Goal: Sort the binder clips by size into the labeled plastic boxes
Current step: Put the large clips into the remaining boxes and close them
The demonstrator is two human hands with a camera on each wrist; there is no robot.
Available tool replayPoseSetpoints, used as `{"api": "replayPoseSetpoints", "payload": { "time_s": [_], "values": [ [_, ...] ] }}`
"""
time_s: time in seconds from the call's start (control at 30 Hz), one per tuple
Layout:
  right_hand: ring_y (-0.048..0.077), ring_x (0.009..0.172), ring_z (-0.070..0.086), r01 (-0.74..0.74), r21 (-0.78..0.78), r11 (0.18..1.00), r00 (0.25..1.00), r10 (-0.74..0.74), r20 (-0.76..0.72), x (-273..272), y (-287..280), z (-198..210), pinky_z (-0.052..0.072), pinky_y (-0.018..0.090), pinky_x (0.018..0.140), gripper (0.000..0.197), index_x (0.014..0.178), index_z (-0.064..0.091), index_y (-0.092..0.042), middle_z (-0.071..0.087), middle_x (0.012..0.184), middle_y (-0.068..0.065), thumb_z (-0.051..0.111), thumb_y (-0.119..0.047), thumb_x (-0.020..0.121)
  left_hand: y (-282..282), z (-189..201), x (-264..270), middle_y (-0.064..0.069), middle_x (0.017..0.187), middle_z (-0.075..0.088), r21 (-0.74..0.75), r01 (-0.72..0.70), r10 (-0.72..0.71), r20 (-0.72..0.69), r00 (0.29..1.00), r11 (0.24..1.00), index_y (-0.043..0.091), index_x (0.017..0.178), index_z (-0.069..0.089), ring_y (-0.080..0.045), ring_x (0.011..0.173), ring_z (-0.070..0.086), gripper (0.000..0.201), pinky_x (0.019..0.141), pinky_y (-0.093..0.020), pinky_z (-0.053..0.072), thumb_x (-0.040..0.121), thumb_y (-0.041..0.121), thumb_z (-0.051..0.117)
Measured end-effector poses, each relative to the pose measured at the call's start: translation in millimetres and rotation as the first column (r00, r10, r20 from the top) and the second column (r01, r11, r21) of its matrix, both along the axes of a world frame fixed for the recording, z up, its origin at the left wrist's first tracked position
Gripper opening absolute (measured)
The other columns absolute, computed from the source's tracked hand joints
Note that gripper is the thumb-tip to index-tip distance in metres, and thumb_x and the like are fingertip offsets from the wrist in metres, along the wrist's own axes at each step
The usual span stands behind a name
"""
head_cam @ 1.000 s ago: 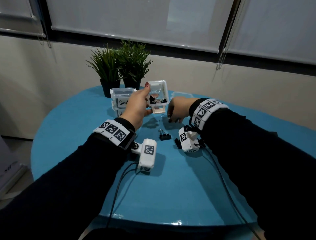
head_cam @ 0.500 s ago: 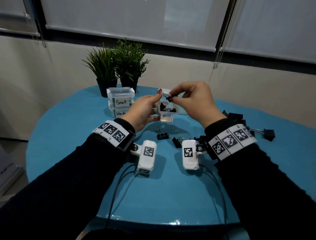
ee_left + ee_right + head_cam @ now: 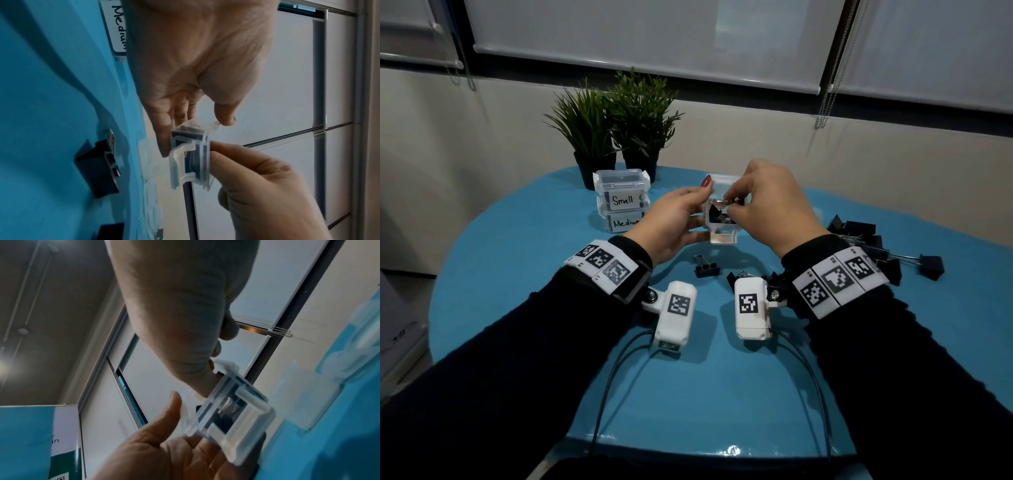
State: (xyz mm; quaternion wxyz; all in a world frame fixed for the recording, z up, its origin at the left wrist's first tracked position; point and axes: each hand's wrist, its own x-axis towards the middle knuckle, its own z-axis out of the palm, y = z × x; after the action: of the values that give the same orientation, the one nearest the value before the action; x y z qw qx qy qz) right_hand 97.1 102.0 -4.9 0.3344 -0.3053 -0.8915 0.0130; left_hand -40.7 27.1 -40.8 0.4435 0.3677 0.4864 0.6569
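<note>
My left hand (image 3: 681,219) grips a small clear plastic box (image 3: 722,233), held tilted above the blue table (image 3: 551,291) with several black clips inside. The box shows from below in the right wrist view (image 3: 232,415) and side-on in the left wrist view (image 3: 191,155). My right hand (image 3: 739,200) has its curled fingertips at the box's mouth, pinching a small binder clip (image 3: 719,205) that is mostly hidden. Two closed boxes labelled Small (image 3: 623,198) and Medium (image 3: 624,223) are stacked at the back left. One small clip (image 3: 707,269) lies on the table below the hands.
A heap of larger black clips (image 3: 869,240) lies at the right, with one clip (image 3: 931,267) apart from it. Two potted plants (image 3: 616,126) stand behind the stacked boxes. A clear lid (image 3: 304,402) lies on the table beyond the held box.
My right hand rose from the table with a small clip, carried it over the held box, and has now lowered its fingertips into the box's mouth. The left hand kept hold of the box.
</note>
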Motion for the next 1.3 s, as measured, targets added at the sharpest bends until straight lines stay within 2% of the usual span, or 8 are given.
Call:
{"api": "replayPoseSetpoints", "payload": {
  "time_s": [0.17,0.33,0.47,0.6,0.7,0.8,1.0,1.3],
  "values": [
    [0.019,0.085,0.051,0.034,-0.005,0.999,0.991,-0.033,0.130,-1,-6,-2,0.044,0.035,0.069,0.018,0.099,0.078,-0.020,0.046,0.097,-0.001,0.067,-0.029,0.088,-1,0,1,0.000,0.088,0.075,0.014,-0.028,0.028,0.004,1.000,0.999,0.001,0.130,0.056,-0.017,0.078,0.072,0.045,0.065,-0.034,0.059,0.099,0.034,0.060],
    [0.016,0.098,0.038,-0.051,-0.090,0.995,0.987,0.064,0.145,3,-7,-5,0.043,0.034,0.089,0.030,0.113,0.076,-0.014,0.039,0.101,0.002,0.052,-0.017,0.095,0,-2,-3,0.000,0.087,0.074,0.030,-0.075,0.074,0.014,0.997,0.997,0.003,0.126,0.058,-0.017,0.079,0.072,0.041,0.069,-0.038,0.062,0.099,0.033,0.061],
    [0.021,0.107,0.034,-0.027,-0.116,0.993,0.989,0.044,0.143,5,-8,-5,0.038,0.039,0.101,0.036,0.115,0.076,-0.023,0.035,0.104,0.001,0.049,-0.010,0.093,0,-3,-1,-0.006,0.095,0.074,0.046,-0.091,0.090,0.036,0.995,0.995,0.003,0.121,0.060,-0.020,0.081,0.072,0.035,0.070,-0.041,0.063,0.099,0.031,0.061],
    [0.028,0.140,0.025,0.003,-0.279,0.960,0.994,0.027,0.103,8,-9,-8,0.025,0.050,0.119,0.035,0.107,0.073,-0.034,0.027,0.147,0.005,0.050,-0.013,0.092,2,-2,-1,-0.012,0.100,0.073,0.054,-0.089,0.085,0.069,0.994,0.995,0.004,0.116,0.064,-0.025,0.087,0.071,0.032,0.067,-0.040,0.062,0.101,0.031,0.058],
    [0.026,0.114,0.058,-0.091,-0.393,0.915,0.990,0.124,0.060,8,-9,-12,0.047,0.046,0.103,0.034,0.118,0.065,-0.027,0.056,0.131,0.007,0.049,-0.014,0.091,3,-1,-2,-0.011,0.095,0.074,0.071,-0.055,0.051,0.055,0.997,0.996,0.007,0.112,0.066,-0.024,0.086,0.071,0.029,0.071,-0.043,0.061,0.102,0.033,0.056],
    [0.020,0.081,0.064,-0.074,-0.381,0.922,0.990,0.115,0.087,10,-10,-10,0.054,0.033,0.075,0.038,0.124,0.063,-0.026,0.066,0.101,-0.002,0.054,-0.014,0.089,3,-2,-2,-0.010,0.097,0.074,0.068,-0.033,0.031,0.021,0.999,0.997,0.010,0.109,0.066,-0.023,0.087,0.071,0.024,0.077,-0.044,0.061,0.101,0.030,0.056],
    [0.004,0.076,0.060,-0.117,-0.361,0.925,0.989,0.142,0.043,13,-9,-11,0.042,0.013,0.062,0.031,0.110,0.071,-0.027,0.066,0.092,-0.007,0.065,-0.014,0.082,1,-5,-1,-0.003,0.091,0.073,0.056,0.006,0.000,-0.104,0.995,0.998,0.009,0.110,0.069,-0.015,0.080,0.070,0.016,0.059,-0.032,0.058,0.095,0.007,0.063],
    [0.007,0.078,0.060,-0.116,-0.334,0.935,0.986,0.148,0.071,14,-4,-14,0.047,0.020,0.067,0.029,0.106,0.070,-0.030,0.064,0.102,-0.007,0.070,-0.020,0.079,4,-7,0,-0.003,0.090,0.073,0.029,-0.063,0.067,-0.167,0.984,0.998,0.015,0.100,0.072,-0.015,0.082,0.069,0.018,0.064,-0.036,0.061,0.094,0.004,0.059]
  ]
}}
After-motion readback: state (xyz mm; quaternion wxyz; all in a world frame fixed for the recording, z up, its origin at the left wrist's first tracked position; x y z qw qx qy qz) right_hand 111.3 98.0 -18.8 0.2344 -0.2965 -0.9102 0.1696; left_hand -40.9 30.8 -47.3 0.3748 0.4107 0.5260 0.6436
